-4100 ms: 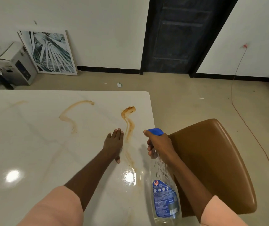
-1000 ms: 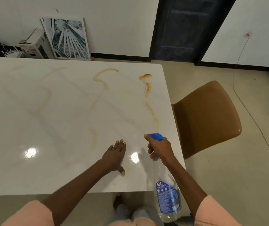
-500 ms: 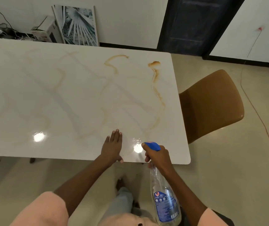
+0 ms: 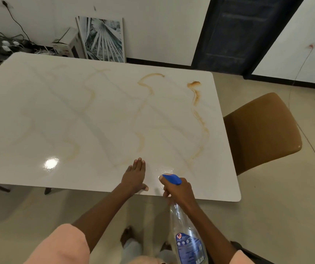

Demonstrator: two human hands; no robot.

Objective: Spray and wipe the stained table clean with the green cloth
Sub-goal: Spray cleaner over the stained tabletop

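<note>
Two hands work the near edge of the table (image 4: 61,103): the left hand (image 4: 134,177) lies flat and empty, while the right hand (image 4: 178,190) grasps the spray bottle (image 4: 188,237), nozzle over the wet patch. Spraying looks underway; brown stains (image 4: 197,96) remain farther off, and the green cloth is out of view, so it needs fetching before wiping.

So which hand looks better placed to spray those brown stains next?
The right hand: it already grips the clear plastic spray bottle with the blue nozzle, aimed over the white marble-look table. The left hand rests flat on the tabletop, holding nothing.
</note>
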